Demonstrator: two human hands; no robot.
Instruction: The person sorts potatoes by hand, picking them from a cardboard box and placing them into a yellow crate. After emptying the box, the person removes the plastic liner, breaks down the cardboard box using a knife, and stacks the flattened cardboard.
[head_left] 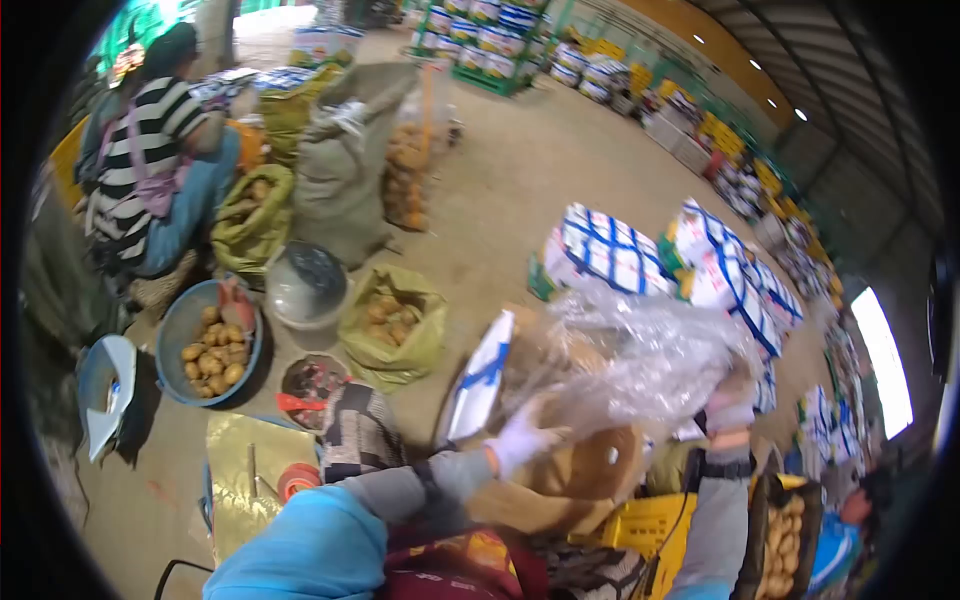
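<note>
A large crumpled clear plastic sheet (650, 350) spreads over an open brown cardboard container (590, 465) in front of me. My left hand (527, 437), in a white glove, is at the sheet's lower left edge, above the container's rim; its grip is too blurred to make out. My right hand (730, 400), also gloved, is raised at the sheet's right end, its fingers partly covered by the plastic and wrapped round it. Inside the container, the part that shows is bare brown wall.
Left stand a blue basin (207, 345) of potatoes, a green sack (392, 325) of potatoes and a lidded bucket (307, 285). A seated person (150, 160) is at upper left. White-and-blue bags (610, 250) lie beyond the plastic. A yellow crate (640, 525) is close by.
</note>
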